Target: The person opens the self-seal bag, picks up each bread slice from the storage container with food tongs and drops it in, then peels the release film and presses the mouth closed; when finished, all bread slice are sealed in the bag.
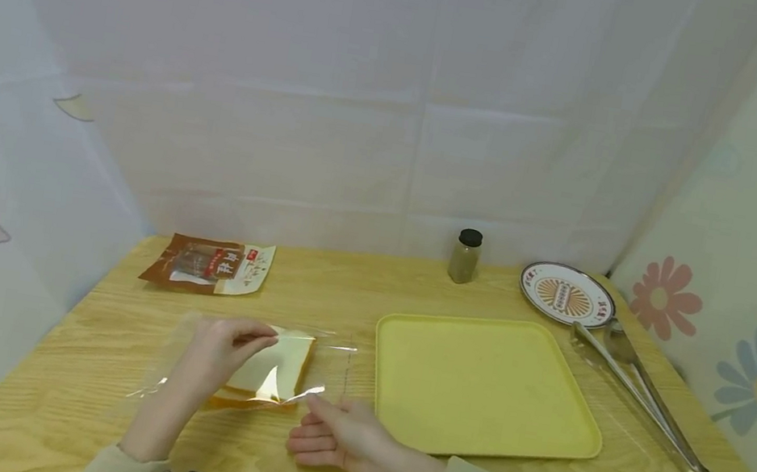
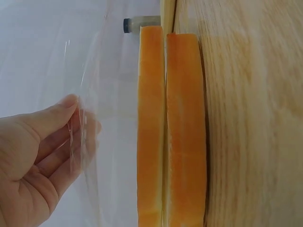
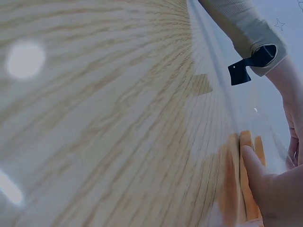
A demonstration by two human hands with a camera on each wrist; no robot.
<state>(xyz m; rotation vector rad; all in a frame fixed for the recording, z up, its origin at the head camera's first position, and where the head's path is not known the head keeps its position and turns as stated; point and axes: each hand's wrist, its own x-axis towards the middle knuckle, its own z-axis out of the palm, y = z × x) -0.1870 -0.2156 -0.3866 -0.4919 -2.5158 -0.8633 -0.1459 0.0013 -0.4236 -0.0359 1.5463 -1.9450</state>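
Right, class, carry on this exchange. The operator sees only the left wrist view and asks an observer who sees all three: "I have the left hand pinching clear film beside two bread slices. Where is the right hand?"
Observer: In the head view, the right hand is at the near edge of the clear film, toward its right end.

Operator: I can see a dark-capped jar. What lies to its right?

Observer: A round plate with a sunburst print, seen in the head view.

Operator: And what is behind the bread slices, to the left?

Observer: A brown and cream packet lies there on the table.
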